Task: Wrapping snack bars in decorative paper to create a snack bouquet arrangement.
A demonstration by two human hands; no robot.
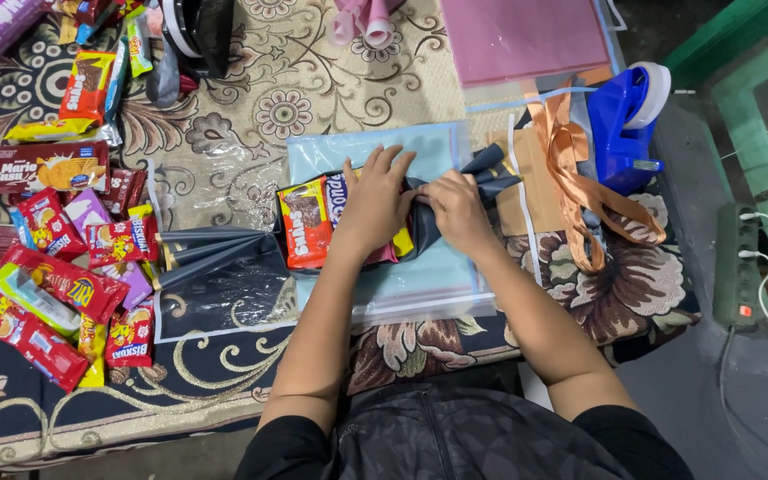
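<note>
Step in hand looks like wrapping: a bunch of snack packets is being gathered into a dark navy wrapping sheet (428,227), which lies on a pale blue translucent plastic sheet (420,276) directly under both hands.

Left hand (375,200): fingers spread and mostly flat, palm pressing down on the bundle. It covers a red-and-orange snack packet (306,222) and a blue-and-white biscuit packet (337,189), both poking out on its far side from the other hand. Not gripping, just holding things down.

Right hand (457,209): fingers curled shut, pinching the gathered neck of the dark sheet, touching the left hand's fingertips. The sheet's dark fanned end sticks out just past this hand.

Judged next need: keep the neck bunched tight while something ties it. An orange satin ribbon (580,187) lies near, beyond the right hand, and a blue tape dispenser (624,120) just past that.

Loose red snack packets (55,284) lie well apart, out beyond the left hand.
</note>
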